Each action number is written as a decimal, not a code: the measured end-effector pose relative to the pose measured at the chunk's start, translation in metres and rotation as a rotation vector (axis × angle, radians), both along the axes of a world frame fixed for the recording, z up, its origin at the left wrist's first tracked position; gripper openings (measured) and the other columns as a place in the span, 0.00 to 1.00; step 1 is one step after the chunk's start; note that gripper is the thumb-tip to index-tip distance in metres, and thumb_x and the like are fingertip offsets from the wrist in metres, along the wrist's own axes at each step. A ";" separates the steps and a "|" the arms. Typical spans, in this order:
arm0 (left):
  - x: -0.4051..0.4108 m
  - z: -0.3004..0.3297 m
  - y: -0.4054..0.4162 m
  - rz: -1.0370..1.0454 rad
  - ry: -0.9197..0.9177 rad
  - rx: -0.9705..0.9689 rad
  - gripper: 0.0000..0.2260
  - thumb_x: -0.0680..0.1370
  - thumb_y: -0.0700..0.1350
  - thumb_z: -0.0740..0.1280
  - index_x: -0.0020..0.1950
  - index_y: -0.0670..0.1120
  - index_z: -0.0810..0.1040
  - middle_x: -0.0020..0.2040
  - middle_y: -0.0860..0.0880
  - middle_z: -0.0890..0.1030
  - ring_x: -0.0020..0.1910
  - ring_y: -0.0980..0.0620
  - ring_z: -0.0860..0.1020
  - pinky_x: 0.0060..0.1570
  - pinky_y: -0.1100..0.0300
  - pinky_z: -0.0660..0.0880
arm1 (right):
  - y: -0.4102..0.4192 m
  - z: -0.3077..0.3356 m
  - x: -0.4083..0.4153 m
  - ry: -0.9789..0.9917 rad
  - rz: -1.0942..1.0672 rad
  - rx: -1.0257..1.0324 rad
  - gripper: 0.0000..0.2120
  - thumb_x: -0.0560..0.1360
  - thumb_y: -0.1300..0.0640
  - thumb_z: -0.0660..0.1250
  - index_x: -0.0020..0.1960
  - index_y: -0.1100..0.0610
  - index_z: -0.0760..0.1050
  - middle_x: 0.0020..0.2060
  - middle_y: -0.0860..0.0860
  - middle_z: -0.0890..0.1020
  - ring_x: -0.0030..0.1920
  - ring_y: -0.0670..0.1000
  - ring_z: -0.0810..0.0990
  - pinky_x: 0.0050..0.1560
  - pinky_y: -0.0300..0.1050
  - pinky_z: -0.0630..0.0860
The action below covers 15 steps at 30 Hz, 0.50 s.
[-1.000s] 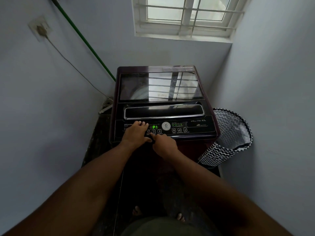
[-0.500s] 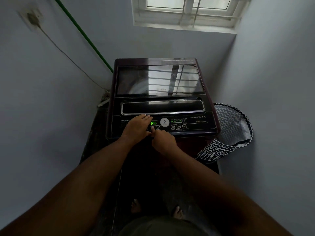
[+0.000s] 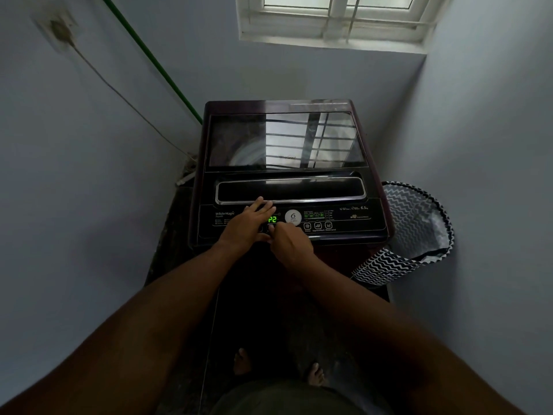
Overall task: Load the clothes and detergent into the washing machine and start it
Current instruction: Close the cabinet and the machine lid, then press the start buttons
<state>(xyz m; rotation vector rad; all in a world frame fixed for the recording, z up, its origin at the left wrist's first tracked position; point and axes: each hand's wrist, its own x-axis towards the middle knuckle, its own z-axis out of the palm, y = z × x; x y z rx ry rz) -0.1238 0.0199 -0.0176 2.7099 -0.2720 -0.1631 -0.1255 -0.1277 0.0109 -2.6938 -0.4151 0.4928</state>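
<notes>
- Nearest the camera, below the washing machine [image 3: 287, 175], two bare feet [image 3: 241, 361] stand on a dark floor, with both forearms reaching up toward the machine's front edge.
- At the front of the machine lies its black control panel [image 3: 344, 223], and both hands are on the left half of it.
- Left hand [image 3: 248, 224] rests flat on the panel, fingers straight and spread, fingertips reaching the chrome edge of the lid handle [image 3: 290, 190]; it grips nothing.
- Right hand [image 3: 288, 241] sits just beside the left one, touching it, fingers curled with one fingertip pressed down on the panel just below the green display [image 3: 272, 219]; the exact button under it is hidden.
- That display reads "P2", and a round white badge [image 3: 293, 217] with a "6" sits just to its right.
- Behind the panel, the machine's glass lid [image 3: 284, 139] is closed and mirrors window bars; any clothes inside cannot be made out.
- Right of the machine, near its front corner, stands a black-and-white zigzag laundry basket [image 3: 398, 265], tilted.
- Left of the machine, a green pipe [image 3: 155, 61] and a thin cable [image 3: 119, 94] run down the wall.
- Beyond the machine, high on the far wall, is a white-framed window [image 3: 335, 19].
</notes>
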 end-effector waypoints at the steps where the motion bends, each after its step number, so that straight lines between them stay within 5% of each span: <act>1: 0.000 0.000 0.000 0.005 0.000 0.001 0.38 0.72 0.44 0.75 0.79 0.49 0.61 0.80 0.52 0.58 0.80 0.52 0.49 0.78 0.48 0.55 | 0.002 0.000 0.000 -0.008 0.021 -0.016 0.10 0.81 0.56 0.61 0.56 0.61 0.76 0.49 0.59 0.81 0.48 0.61 0.82 0.47 0.56 0.80; 5: 0.000 0.001 -0.001 0.019 0.010 -0.005 0.38 0.73 0.41 0.75 0.79 0.49 0.60 0.80 0.52 0.58 0.80 0.52 0.48 0.78 0.48 0.55 | 0.007 0.002 -0.001 0.000 0.040 -0.030 0.09 0.80 0.59 0.62 0.56 0.62 0.76 0.48 0.59 0.81 0.47 0.59 0.81 0.47 0.55 0.80; 10: 0.000 -0.001 -0.001 0.080 0.057 -0.091 0.41 0.69 0.46 0.78 0.78 0.52 0.63 0.80 0.53 0.58 0.80 0.50 0.51 0.77 0.45 0.57 | -0.006 0.005 0.000 0.009 0.016 -0.046 0.15 0.83 0.49 0.56 0.57 0.59 0.75 0.48 0.56 0.81 0.47 0.58 0.81 0.46 0.53 0.77; 12: 0.000 -0.004 0.000 0.095 0.076 -0.104 0.42 0.68 0.49 0.79 0.78 0.55 0.62 0.80 0.53 0.57 0.80 0.47 0.52 0.76 0.42 0.59 | -0.015 0.004 -0.005 0.013 0.030 -0.077 0.16 0.83 0.49 0.55 0.64 0.55 0.74 0.50 0.57 0.81 0.50 0.59 0.81 0.49 0.54 0.77; 15: 0.001 -0.006 0.000 0.103 0.094 -0.104 0.42 0.68 0.48 0.79 0.78 0.56 0.61 0.80 0.54 0.56 0.80 0.47 0.52 0.76 0.42 0.58 | -0.023 -0.001 -0.021 0.023 0.108 -0.134 0.28 0.81 0.56 0.58 0.78 0.42 0.56 0.55 0.57 0.80 0.54 0.59 0.80 0.52 0.55 0.76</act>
